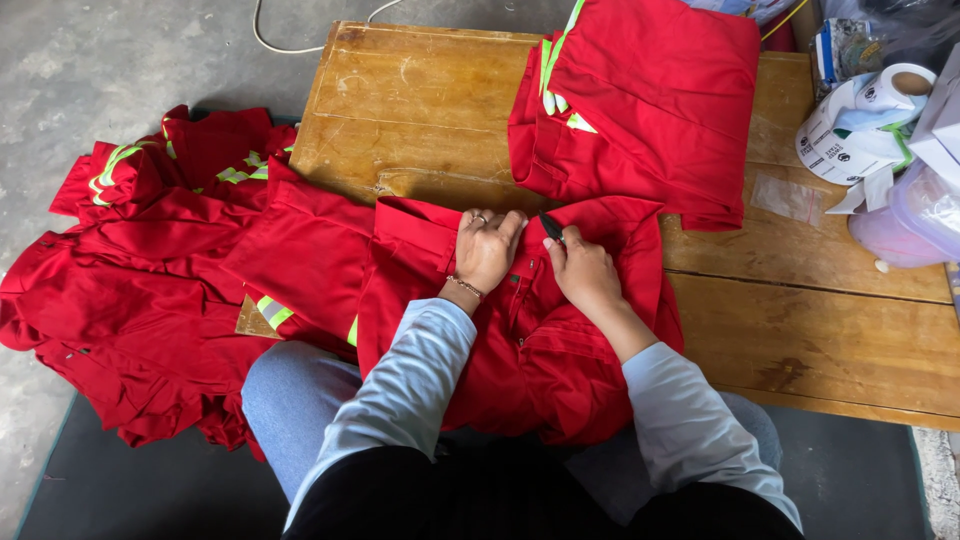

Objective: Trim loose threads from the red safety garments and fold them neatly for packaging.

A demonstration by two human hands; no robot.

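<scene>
A heap of red work garments with yellow-green reflective strips (150,270) is lying on the floor at left. On the wooden tabletop (420,110), the left hand (487,248) is pressing flat, fingers spread, on a red garment (520,340); the right hand (580,268) is pinching a black marker (551,228). A white label roll (860,125) is sitting far right.

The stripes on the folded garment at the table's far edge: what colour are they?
Fluorescent yellow-green with a silvery band, on the red folded garment; the head view shows them.
</scene>
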